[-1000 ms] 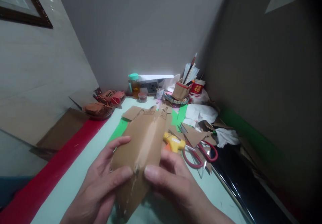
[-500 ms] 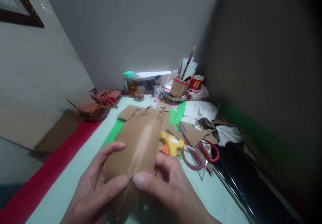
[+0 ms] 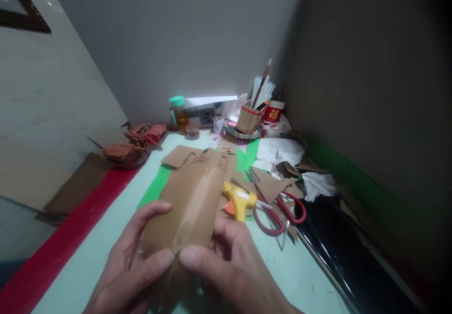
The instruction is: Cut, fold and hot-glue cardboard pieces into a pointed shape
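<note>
A bent piece of brown cardboard (image 3: 192,196) is held between my two hands, low in the middle of the view. Printed marks show near its far end, and a seam or crease runs along its near part. My left hand (image 3: 137,260) grips its left side, thumb pressed on the crease. My right hand (image 3: 229,257) is closed on the right side, its thumb beside the left one. The undersides of the fingers are partly hidden. Just right of the cardboard lies a yellow glue gun (image 3: 242,201), with red-handled scissors (image 3: 278,210) next to it.
Cardboard scraps (image 3: 273,189) lie over the scissors. At the back stand a jar with a teal lid (image 3: 180,116), a cardboard holder (image 3: 249,118) with glue sticks and a brush, and a red cup (image 3: 273,112). A black sheet (image 3: 339,248) lies right; reddish-brown pieces (image 3: 123,153) fill a dish left.
The view has shifted slightly, so the table items sit a little further left and higher. Both hands keep the same hold on the cardboard, thumbs still at the crease.
</note>
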Available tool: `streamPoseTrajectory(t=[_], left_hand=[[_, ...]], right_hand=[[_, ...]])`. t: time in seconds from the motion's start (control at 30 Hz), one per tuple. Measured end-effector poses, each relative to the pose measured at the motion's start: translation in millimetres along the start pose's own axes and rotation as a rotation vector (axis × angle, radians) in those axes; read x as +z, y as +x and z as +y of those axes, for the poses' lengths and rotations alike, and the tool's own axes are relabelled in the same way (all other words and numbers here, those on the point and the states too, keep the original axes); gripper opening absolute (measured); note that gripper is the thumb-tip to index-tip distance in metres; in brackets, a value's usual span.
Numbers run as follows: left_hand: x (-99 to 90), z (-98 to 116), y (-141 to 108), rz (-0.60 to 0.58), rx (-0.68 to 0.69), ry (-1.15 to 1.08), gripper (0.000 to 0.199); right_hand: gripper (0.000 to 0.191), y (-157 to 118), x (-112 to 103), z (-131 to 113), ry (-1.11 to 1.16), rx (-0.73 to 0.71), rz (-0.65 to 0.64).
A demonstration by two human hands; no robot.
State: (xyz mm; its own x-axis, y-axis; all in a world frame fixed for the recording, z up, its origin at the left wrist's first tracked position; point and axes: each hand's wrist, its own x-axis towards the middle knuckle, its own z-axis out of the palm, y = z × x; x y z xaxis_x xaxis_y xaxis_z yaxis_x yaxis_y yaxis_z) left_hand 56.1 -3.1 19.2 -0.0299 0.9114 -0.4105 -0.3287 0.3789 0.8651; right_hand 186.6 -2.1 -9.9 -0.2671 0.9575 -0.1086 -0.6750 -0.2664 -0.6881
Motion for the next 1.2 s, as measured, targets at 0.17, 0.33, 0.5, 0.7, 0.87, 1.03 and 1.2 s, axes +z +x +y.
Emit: streamPoseTrajectory(t=[0.17, 0.33, 0.5, 0.7, 0.87, 1.03, 1.2], left_hand=[[-2.6, -1.7, 0.2, -0.023, 0.015, 0.015, 0.071], [-1.6, -0.9, 0.3, -0.056, 0.046, 0.012, 0.068], [-0.2, 1.0, 4.2, -0.124, 0.088, 0.001, 0.064], [-1.2, 1.4, 7.2, -0.145, 0.115, -0.081, 0.074], [0.9, 5.1, -1.0, -0.154, 0.117, -0.223, 0.084], [5.3, 11.4, -5.5, -0.047, 0.1, -0.236, 0.089], [5.2, 14.3, -7.5, -0.018, 0.132, -0.23, 0.087]], right_hand=[[0.043, 1.0, 0.0, 3.3, -0.02, -0.01, 0.025], [0.038, -1.2, 0.2, -3.0, -0.049, -0.037, 0.022], [0.032, -3.2, -2.0, -19.4, -0.309, -0.026, 0.0], [0.038, -1.7, -5.0, -22.8, -0.417, -0.108, -0.05], [0.043, 0.6, -3.8, -25.0, -0.502, -0.107, 0.003], [0.043, 1.3, -8.5, -30.9, -0.708, -0.233, 0.115], [0.014, -3.2, -10.5, -33.1, -0.934, -0.606, 0.267]])
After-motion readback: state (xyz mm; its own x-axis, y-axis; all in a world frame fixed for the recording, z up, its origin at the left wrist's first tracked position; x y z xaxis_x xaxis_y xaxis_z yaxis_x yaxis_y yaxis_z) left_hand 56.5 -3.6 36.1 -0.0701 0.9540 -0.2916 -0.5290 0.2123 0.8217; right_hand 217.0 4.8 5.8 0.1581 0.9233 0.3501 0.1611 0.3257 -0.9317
